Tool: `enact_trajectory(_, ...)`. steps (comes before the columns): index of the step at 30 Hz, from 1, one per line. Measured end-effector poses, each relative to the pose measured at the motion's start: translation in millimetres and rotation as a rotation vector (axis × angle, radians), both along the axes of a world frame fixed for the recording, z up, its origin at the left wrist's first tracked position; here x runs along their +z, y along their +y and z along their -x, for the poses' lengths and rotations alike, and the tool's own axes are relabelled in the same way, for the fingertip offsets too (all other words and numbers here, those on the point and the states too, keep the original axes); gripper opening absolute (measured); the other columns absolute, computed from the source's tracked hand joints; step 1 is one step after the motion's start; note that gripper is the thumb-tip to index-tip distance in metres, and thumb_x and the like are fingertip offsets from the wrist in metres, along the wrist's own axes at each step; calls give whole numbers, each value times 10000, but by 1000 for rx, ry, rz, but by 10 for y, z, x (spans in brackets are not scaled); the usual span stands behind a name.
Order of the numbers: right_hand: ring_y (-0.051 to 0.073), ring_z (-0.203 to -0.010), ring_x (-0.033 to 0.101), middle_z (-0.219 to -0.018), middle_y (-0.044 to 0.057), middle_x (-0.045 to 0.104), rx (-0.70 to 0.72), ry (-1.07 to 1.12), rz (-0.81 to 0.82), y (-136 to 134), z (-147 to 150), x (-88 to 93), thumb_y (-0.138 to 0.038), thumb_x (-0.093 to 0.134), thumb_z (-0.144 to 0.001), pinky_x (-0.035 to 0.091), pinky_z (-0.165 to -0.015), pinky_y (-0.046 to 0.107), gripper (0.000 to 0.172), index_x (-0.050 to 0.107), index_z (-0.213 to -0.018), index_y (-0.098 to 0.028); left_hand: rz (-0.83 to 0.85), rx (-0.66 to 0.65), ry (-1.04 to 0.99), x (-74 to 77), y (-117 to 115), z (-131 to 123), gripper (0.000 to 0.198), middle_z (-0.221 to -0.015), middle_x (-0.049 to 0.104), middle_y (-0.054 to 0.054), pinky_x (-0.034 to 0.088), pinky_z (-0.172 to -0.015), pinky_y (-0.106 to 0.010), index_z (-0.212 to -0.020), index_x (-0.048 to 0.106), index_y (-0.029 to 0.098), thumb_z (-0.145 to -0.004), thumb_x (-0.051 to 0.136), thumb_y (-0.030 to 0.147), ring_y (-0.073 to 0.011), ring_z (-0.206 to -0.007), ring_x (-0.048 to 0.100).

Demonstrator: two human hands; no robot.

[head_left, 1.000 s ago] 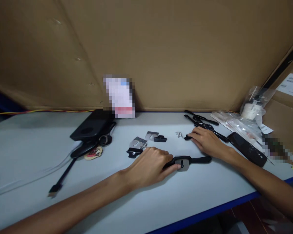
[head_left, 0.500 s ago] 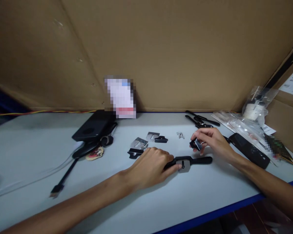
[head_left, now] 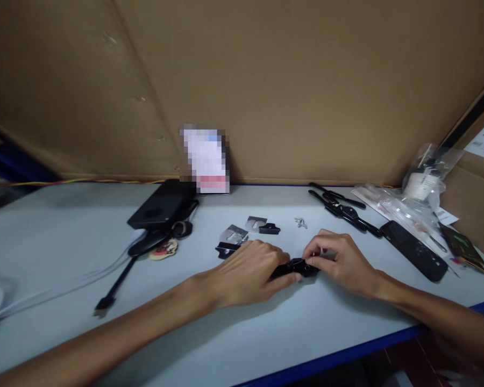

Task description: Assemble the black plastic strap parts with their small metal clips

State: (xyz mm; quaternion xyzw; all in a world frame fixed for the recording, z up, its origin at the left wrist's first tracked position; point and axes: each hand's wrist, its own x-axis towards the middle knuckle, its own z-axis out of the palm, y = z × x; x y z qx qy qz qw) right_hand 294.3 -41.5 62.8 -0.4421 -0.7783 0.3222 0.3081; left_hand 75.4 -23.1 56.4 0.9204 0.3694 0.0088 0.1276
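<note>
My left hand is closed around the left handle of a black spokeshave that lies low over the table, its thumb along the near side of the body. At the middle of the tool, my right hand pinches a small black lever cap against the body, over where the blade sits. The right handle is hidden behind my right hand. Beyond my left hand lie metal blades and two more black caps, one by the farther blade. A small heap of screws sits farther back.
More black spokeshave bodies lie at the back right beside a dark phone and plastic bags. A black box-like device with a cable stands at the left. A cardboard wall closes off the back.
My right hand has moved left and down, bringing the lever cap onto the spokeshave's body over the blade. My left hand keeps its hold on the handle. The view has shifted slightly.
</note>
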Motion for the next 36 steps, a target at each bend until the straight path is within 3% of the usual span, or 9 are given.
enact_trajectory(7, 157, -756, 598, -792, 7, 667, 102, -83, -186, -17, 1, -76, -75, 592, -888, 469, -717, 300, 172, 669, -816, -211, -29, 26, -54, -80, -5, -15, 519, -705, 701, -79, 293, -551, -274, -829, 713, 154, -1028, 408, 522, -178, -592, 615)
enact_trajectory(11, 181, -835, 594, -901, 46, 656, 135, -164, -268, -16, -15, -75, -97, 591, -898, 470, -742, 317, 126, 656, -884, -204, -75, 33, -67, -111, -11, -29, 495, -689, 700, -82, 300, -544, -282, -787, 722, 144, -1022, 439, 476, -177, -583, 617)
enact_trajectory(17, 169, -803, 606, -872, 21, 654, -40, -89, -249, 229, -156, -103, -152, 592, -906, 476, -737, 309, 87, 645, -880, -217, -93, 30, -96, -109, -16, -32, 490, -660, 687, -75, 294, -532, -279, -721, 696, 148, -1009, 464, 469, -162, -559, 597)
enact_trajectory(20, 173, -809, 608, -907, 31, 654, -127, -191, -295, 435, -200, -183, -162, 611, -911, 467, -755, 318, 107, 658, -996, -207, -94, 36, -78, -104, -18, -39, 497, -664, 691, -83, 276, -531, -281, -707, 691, 145, -1008, 467, 471, -161, -555, 587)
enact_trajectory(24, 169, -805, 599, -952, 34, 649, -127, -324, -258, 588, -141, -292, -232, 705, -885, 451, -747, 303, 216, 633, -1085, -190, -100, 44, -68, -92, -21, -45, 493, -670, 692, -82, 271, -534, -284, -715, 695, 150, -1006, 469, 477, -169, -558, 587)
enact_trajectory(27, 180, -842, 601, -969, 43, 650, -178, -423, -256, 621, -78, -328, -289, 697, -909, 428, -743, 300, 149, 628, -992, -187, -101, 33, -68, -84, -20, -41, 507, -657, 677, -76, 276, -539, -273, -701, 683, 148, -1010, 462, 484, -163, -559, 584)
enact_trajectory(30, 180, -851, 604, -960, 43, 656, -188, -473, -242, 637, -61, -330, -226, 621, -952, 414, -746, 297, 43, 630, -932, -189, -103, 20, -74, -97, -10, -34, 528, -647, 666, -74, 273, -537, -271, -675, 660, 147, -1016, 445, 488, -157, -549, 573)
enact_trajectory(33, 181, -843, 610, -982, 52, 669, -164, -505, -265, 636, -66, -316, -194, 557, -978, 410, -739, 300, 81, 632, -946, -188, -114, 14, -85, -124, 1, -27, 548, -636, 658, -73, 270, -532, -282, -664, 647, 148, -1015, 431, 509, -158, -545, 569)
enact_trajectory(36, 195, -837, 620, -1016, 62, 682, -169, -522, -260, 625, -56, -303, -295, 605, -976, 406, -713, 308, 115, 635, -1000, -187, -110, 5, -86, -140, 6, -24, 556, -643, 663, -72, 276, -539, -282, -667, 643, 150, -1022, 414, 512, -154, -556, 569)
